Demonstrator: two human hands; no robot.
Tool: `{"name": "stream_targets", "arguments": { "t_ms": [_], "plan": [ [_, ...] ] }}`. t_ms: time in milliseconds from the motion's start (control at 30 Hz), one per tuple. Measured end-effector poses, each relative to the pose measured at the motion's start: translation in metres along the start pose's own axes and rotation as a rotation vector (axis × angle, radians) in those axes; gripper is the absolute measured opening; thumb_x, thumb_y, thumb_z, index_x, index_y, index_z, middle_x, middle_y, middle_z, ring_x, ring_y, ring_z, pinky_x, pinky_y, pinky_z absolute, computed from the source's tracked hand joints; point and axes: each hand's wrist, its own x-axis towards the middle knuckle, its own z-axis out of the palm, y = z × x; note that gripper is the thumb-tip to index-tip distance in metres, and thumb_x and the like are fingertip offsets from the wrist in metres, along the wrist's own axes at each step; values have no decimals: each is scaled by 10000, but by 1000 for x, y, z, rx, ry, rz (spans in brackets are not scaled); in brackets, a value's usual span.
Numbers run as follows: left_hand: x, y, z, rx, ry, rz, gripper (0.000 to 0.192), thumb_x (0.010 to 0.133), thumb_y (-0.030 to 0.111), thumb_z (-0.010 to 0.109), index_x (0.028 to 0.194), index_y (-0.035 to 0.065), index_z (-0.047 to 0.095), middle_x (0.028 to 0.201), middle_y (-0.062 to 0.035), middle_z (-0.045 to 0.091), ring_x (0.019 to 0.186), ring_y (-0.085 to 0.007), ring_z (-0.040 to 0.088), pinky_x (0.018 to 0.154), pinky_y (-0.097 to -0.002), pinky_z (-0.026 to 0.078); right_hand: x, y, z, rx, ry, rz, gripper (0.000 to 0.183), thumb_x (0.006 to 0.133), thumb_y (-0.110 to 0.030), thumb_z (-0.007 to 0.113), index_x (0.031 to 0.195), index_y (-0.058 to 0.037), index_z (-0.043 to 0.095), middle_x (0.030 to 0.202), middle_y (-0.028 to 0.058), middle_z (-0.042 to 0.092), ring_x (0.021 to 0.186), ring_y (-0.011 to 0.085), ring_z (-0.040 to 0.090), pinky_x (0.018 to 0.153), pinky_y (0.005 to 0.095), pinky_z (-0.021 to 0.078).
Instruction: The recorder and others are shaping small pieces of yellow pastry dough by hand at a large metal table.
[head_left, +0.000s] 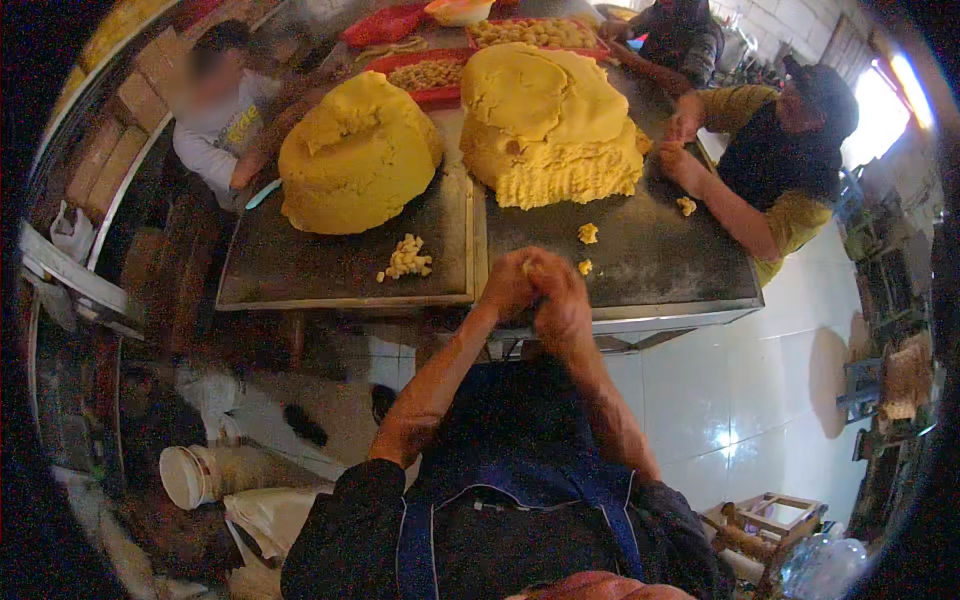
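My left hand (511, 283) and my right hand (559, 292) meet above the table's front edge, fingers curled against each other; a small pale bit shows between them, probably dough. Beyond them stands a big yellow dough mass (547, 127) with a torn, ridged front. To its left rests a rounder yellow dough mound (356, 161). A heap of small pale pieces (406, 259) lies at the left, and two small dough scraps (588, 233) lie just right of my hands.
One co-worker (787, 142) works with both hands at the right edge; another (240, 127) sits at the left. A third person stands at the far right. Red trays (427, 96) of small pieces and balls stand at the back. A white bucket (184, 478) lies on the floor.
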Motion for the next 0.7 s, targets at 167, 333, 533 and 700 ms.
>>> {"name": "stream_targets", "arguments": {
  "t_ms": [167,333,533,700],
  "plan": [
    [5,-13,-2,179,-18,64,269,832,286,766,971,60,725,860,-121,716,781,-224,688,711,-365,532,7,4,-7,-265,88,-95,580,783,113,562,1330,-80,568,1275,207,617,1143,380,595,982,460,483],
    [2,0,-1,207,-11,-147,262,867,305,742,907,51,691,843,-135,710,774,-267,698,676,-389,524,35,-13,-39,289,99,303,567,859,39,627,1396,-69,482,1287,175,620,1064,390,621,890,461,516],
    [4,-7,6,279,171,1,287,890,313,714,908,38,635,789,-165,681,758,-350,701,636,-434,528,16,-3,-3,-18,-39,112,543,842,10,593,1373,-49,496,1290,170,619,1139,354,582,943,440,477],
    [7,-45,3,419,156,291,343,930,383,653,956,44,616,784,-165,670,729,-324,692,630,-422,525,24,-2,-9,-212,72,-283,678,766,-18,598,1426,-45,446,1187,181,640,1001,400,630,868,451,520]
  ]
}}
